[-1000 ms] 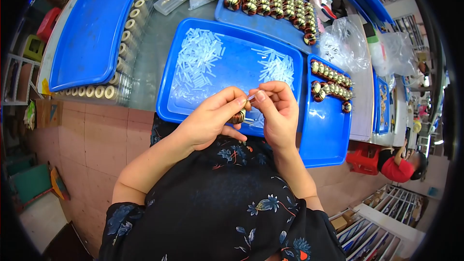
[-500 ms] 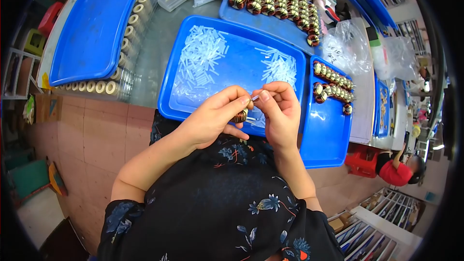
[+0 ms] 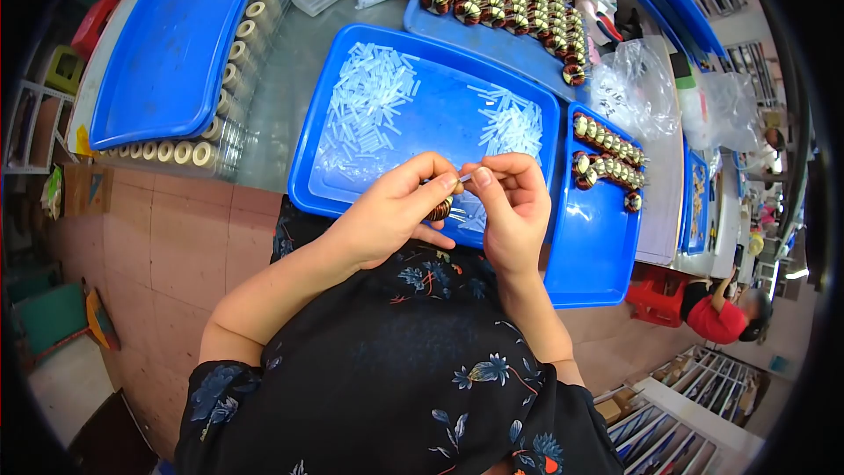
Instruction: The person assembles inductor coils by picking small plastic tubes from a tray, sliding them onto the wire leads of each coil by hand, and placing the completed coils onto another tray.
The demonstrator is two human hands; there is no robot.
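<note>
My left hand (image 3: 400, 202) is closed around a copper-wound toroidal coil (image 3: 442, 209), mostly hidden by the fingers, with thin wire leads sticking out to the right. Between the thumb and finger of my right hand (image 3: 508, 202) is a short clear sleeve (image 3: 466, 178), held at the left fingertips by the coil's lead. Whether the lead is inside the sleeve I cannot tell. Both hands are above the near edge of a blue tray (image 3: 303, 154). In that tray lie a large pile of clear sleeves (image 3: 365, 97) at left and a smaller pile of sleeves (image 3: 514, 126) at right.
Rows of wound coils (image 3: 505, 4) stand on a blue tray behind. More coils (image 3: 607, 145) lie in a narrow blue tray (image 3: 593, 246) at right. An empty-looking blue tray (image 3: 167, 53) rests over pale rings (image 3: 202, 155) at left. A person in red (image 3: 716, 317) sits far right.
The hands stay together with almost the same grip. My right hand has shifted very slightly right and down, and the whole view has moved a little.
</note>
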